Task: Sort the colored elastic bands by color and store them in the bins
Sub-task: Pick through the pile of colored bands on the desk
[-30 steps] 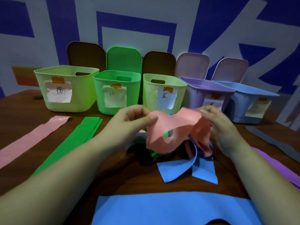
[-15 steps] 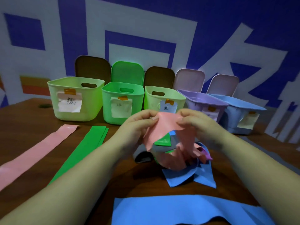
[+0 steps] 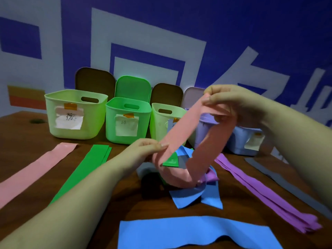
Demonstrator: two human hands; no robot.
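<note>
Both hands pinch a pink elastic band (image 3: 181, 133) and stretch it in the air: the right hand (image 3: 231, 99) holds its upper end high, near the purple bin (image 3: 206, 130), while the left hand (image 3: 143, 148) grips lower down, thumb against fingers. The band's loop sags into a tangled pile of bands (image 3: 194, 178) on the brown table (image 3: 23, 133). Along the far edge stand five labelled bins: a pale green bin (image 3: 75, 114), a bright green bin (image 3: 127, 121), another pale green bin (image 3: 161, 123), then purple and a blue bin (image 3: 246, 141). Flat on the table lie a blue band (image 3: 194, 232) nearest, purple bands (image 3: 265, 191) to the right, a green band (image 3: 84, 169) and another pink band (image 3: 34, 169) to the left.
</note>
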